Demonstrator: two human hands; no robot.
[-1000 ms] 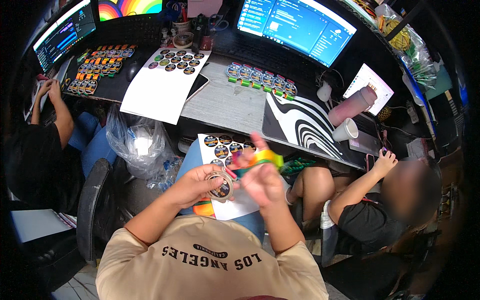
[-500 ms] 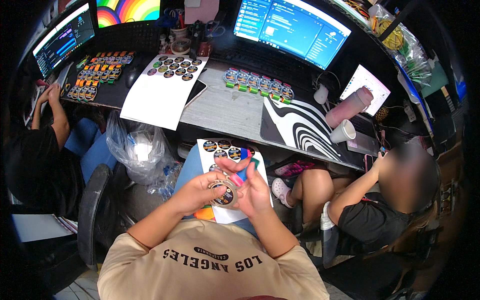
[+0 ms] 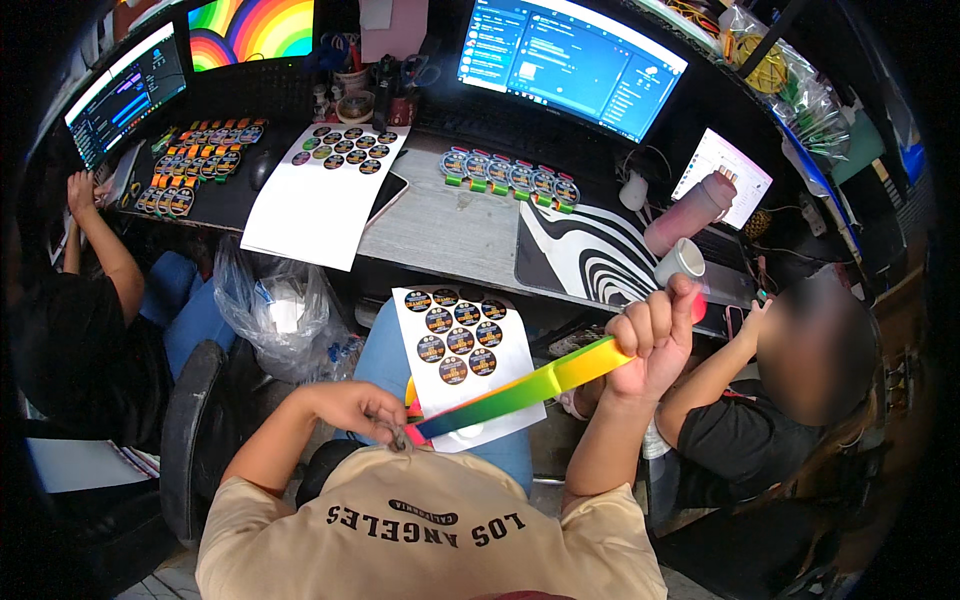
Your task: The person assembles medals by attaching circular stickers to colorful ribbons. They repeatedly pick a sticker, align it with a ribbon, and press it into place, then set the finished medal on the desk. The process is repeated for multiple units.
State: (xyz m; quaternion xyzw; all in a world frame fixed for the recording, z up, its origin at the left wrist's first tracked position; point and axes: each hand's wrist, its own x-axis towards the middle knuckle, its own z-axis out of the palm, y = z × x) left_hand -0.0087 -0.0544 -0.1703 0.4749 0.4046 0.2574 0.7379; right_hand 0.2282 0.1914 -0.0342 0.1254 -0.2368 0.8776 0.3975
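Observation:
Fingers closed, my left hand [image 3: 362, 410] pinches a round medal [image 3: 398, 438] near my stomach; it shows almost edge-on, so its face is hidden. From it a rainbow-coloured ribbon [image 3: 520, 395] stretches up to the right. My right hand [image 3: 650, 340], raised in a fist, grips the ribbon's other end, and a pink bit shows beyond the fingers. Beneath the ribbon, a white sheet [image 3: 512, 360] of round black stickers lies on my lap. On the desk, a row of medals [image 3: 510, 180] with folded ribbons lies in front of a monitor.
A second sticker sheet [image 3: 310, 220] overhangs the desk edge. More medals [image 3: 200, 165] lie at the left. A pink bottle [image 3: 690, 215] and white cup [image 3: 682, 262] stand right, by a black-and-white mat [image 3: 590, 250]. A plastic bag [image 3: 290, 310] hangs below the desk. People sit on both sides.
My hands, together over the lap sheet before, have moved apart. The right rose to the right, drawing the ribbon out; the left came closer to my body with the medal.

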